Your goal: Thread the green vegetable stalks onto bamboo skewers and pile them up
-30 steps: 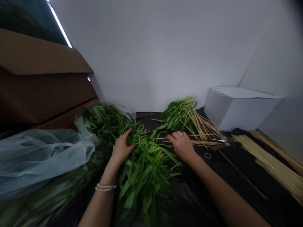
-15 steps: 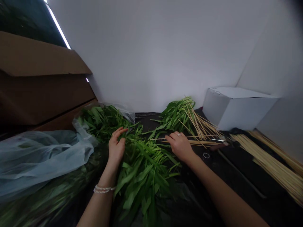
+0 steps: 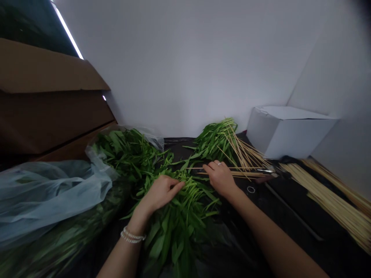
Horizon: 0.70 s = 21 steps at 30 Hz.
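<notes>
A heap of long green leafy stems (image 3: 179, 216) lies on black sheeting in front of me. My left hand (image 3: 160, 191), with a pearl bracelet at the wrist, lies on top of the heap with its fingers stretched across the pale stems. My right hand (image 3: 220, 178), wearing a ring, rests palm down at the heap's right edge with curled fingers holding a thin bamboo skewer (image 3: 199, 168). Behind it lies a pile of greens threaded on skewers (image 3: 228, 144).
A clear plastic bag (image 3: 49, 193) with more greens (image 3: 124, 150) lies at the left, below brown cardboard boxes (image 3: 52, 112). A white box (image 3: 286, 131) stands at the back right. Loose bamboo skewers (image 3: 327, 197) and scissors (image 3: 272, 172) lie at the right.
My left hand has moved from the heap's left side to the right and now lies across the top of the stems. My right hand has hardly moved.
</notes>
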### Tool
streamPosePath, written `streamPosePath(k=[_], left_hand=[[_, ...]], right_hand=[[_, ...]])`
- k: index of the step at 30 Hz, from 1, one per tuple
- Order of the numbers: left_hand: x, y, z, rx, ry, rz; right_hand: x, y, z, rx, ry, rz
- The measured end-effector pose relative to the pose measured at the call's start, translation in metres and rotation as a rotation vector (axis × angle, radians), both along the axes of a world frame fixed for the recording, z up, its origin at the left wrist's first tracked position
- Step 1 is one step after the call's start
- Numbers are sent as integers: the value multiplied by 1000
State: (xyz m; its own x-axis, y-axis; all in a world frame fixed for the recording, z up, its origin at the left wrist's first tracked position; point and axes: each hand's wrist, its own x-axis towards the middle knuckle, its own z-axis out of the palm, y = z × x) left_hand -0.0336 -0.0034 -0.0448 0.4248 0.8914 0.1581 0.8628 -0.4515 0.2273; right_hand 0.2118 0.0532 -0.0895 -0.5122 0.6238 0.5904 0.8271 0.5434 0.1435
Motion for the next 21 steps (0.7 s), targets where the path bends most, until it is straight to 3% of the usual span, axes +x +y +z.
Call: streamPosePath(k=[5, 9, 14, 18, 21], left_hand=[[-42, 8, -2, -105, 189, 297], [-45, 11, -6, 49, 177, 430], [-13, 4, -3, 382, -19, 402], [11, -1, -5, 290, -104, 108], [15, 2, -11, 224, -90, 138]], right_hand=[[0, 1, 0, -8, -5, 4], [0, 1, 0, 5, 0, 3], [1, 0, 2, 5, 5, -9], [1, 0, 3, -6, 7, -8], [2, 0, 3, -8, 10, -8]])
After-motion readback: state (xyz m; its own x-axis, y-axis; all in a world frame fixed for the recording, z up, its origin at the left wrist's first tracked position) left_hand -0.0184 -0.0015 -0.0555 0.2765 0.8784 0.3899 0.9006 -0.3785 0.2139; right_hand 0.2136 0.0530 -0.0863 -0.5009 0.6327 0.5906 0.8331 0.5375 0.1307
